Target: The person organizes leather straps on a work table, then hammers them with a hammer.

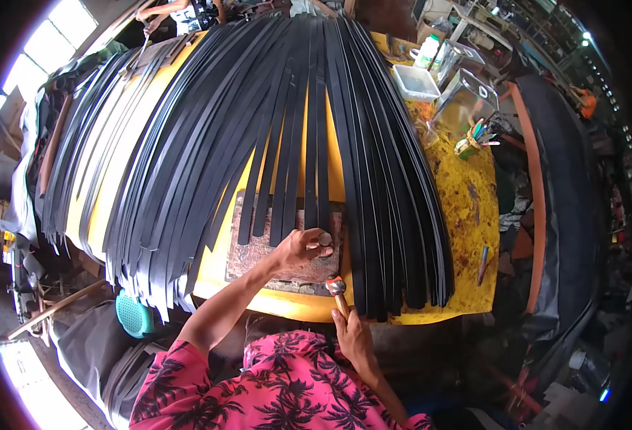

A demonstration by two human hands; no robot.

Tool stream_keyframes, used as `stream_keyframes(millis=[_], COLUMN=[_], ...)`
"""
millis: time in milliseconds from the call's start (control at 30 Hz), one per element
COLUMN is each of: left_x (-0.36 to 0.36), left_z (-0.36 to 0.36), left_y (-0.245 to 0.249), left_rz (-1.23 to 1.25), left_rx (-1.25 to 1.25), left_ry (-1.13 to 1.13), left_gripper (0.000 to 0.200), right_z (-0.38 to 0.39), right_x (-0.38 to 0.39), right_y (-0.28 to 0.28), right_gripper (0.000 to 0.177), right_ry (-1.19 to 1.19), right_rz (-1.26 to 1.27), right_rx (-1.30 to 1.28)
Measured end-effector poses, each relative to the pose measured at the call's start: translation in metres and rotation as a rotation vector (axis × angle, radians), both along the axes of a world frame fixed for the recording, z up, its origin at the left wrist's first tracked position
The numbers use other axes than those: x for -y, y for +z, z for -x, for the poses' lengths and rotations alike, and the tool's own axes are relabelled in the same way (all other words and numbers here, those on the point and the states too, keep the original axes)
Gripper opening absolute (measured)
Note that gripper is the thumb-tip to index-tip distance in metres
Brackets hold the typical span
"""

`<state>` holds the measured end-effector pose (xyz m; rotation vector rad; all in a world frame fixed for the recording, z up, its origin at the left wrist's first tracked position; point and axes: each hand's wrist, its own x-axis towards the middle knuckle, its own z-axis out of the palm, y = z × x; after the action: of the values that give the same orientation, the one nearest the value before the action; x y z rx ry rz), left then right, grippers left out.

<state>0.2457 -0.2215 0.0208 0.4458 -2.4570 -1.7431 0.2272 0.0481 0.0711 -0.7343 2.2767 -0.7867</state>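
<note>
Long black strips [208, 129] fan out over the yellow table [466, 215]. A worn reddish-brown board [251, 261] lies at the near edge, with the ends of several strips on it. My left hand [301, 249] is closed over the board around a small round metal piece [325, 239], at the end of one strip. In my right hand [355, 337] is the wooden handle of a hammer [336, 287] with a red and metal head, held just beyond the board's near right corner.
At the back right stand a white tub [416, 82], a metal can [466, 100] and a cup of pens [468, 147]. A marker-like tool [483, 265] lies at the right edge. Another person's arm [162, 10] is at the far left. A teal stool [134, 314] is below left.
</note>
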Motion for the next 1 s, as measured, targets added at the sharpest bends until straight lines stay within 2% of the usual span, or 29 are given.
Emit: stream_keyframes(millis=[600,800,1000], left_x=[-0.004,-0.004,-0.006], left_z=[-0.001,-0.003,-0.014], left_y=[0.003,-0.002,-0.006], left_rz=[-0.045,-0.016,0.115], left_rx=[0.012,-0.020,-0.136], left_ry=[0.012,0.017,-0.017], left_gripper=[0.030,0.032,0.035], right_z=[-0.001,0.000,0.000], right_x=[-0.002,0.000,-0.002], right_y=[-0.003,-0.001,-0.002], right_gripper=[0.043,0.043,0.041], right_ry=[0.023,0.036,0.040], right_rz=[-0.083,-0.088,-0.014], right_rx=[0.000,-0.017,-0.093])
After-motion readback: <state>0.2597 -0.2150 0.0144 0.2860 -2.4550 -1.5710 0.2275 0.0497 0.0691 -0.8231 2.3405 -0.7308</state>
